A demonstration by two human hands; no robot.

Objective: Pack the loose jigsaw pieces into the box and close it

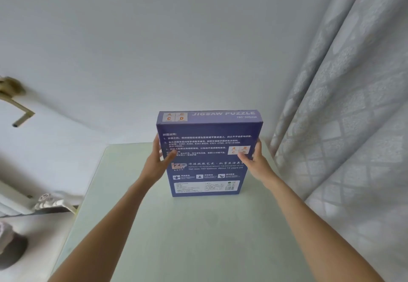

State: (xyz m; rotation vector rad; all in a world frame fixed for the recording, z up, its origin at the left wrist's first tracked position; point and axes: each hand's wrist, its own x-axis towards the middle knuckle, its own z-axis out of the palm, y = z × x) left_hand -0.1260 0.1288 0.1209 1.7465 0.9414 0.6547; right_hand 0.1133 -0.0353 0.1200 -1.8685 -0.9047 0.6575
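Note:
A purple jigsaw puzzle box [208, 140] stands upright on its short end on the pale green table [187, 233], its printed back facing me and its lid shut. My left hand [157, 160] grips the box's left edge, thumb on the back face. My right hand [257, 160] grips the right edge the same way. No loose jigsaw pieces show anywhere in view.
A patterned grey curtain [344, 109] hangs close on the right of the table. A white wall rises behind. On the left are a brass fitting [15, 102], a folded cloth [50, 201] and a dark round object [11, 253] below table level.

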